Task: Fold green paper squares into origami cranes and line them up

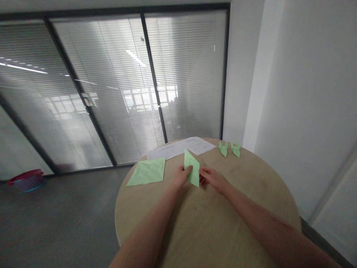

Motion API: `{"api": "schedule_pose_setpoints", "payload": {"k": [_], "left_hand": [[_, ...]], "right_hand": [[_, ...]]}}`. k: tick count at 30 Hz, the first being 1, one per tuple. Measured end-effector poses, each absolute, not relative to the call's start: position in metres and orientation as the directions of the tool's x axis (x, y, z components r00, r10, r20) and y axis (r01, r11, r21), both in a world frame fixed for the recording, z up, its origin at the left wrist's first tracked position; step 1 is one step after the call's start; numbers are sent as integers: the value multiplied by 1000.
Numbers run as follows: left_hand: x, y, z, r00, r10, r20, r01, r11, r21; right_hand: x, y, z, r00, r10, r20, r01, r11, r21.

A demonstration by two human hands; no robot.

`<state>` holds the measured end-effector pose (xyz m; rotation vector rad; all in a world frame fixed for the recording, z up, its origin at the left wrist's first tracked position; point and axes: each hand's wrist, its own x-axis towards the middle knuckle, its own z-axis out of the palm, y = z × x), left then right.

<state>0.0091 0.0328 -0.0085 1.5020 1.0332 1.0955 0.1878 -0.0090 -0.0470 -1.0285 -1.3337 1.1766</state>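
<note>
A folded piece of light green paper [192, 163] is held up above the table between my two hands. My left hand [182, 175] grips its left side, with the thumb lying across the front face. At the right edge of the paper, the closed fingers of my right hand [208, 175] pinch it; the fingertips are partly hidden. A larger green sheet with crease lines [149, 171] lies flat to the left of my hands. Two small folded green paper figures [223, 149] stand at the back right of the table.
Two white printed sheets [198, 144] lie at the far edge of the round wooden table [217, 227]. Behind it is a glass partition with blinds [192, 74]; a white wall [306, 104] is on the right. A red and blue basket [28, 181] sits on the floor at left.
</note>
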Motion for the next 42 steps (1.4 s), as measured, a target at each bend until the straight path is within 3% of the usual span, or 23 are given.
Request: {"api": "schedule_pose_setpoints", "payload": {"k": [8,15,25,34,42], "left_hand": [[11,29,-6,298,942,152,124,-196,973],[13,27,-5,375,921,106,194,-190,962],[10,27,-1,286,945,156,-21,-157,987],[4,37,-4,509,857,79,-235,50,971],[-4,34,-1,565,820,92,-89,-50,995]], "right_hand": [[189,-7,-49,-73,983,167,-67,162,-985],[190,-7,-48,-3,984,175,4,176,-984],[192,-2,-50,111,974,200,28,198,-980],[195,1,-51,164,972,169,10,169,-986],[194,-2,-51,182,971,156,42,151,-988]]}}
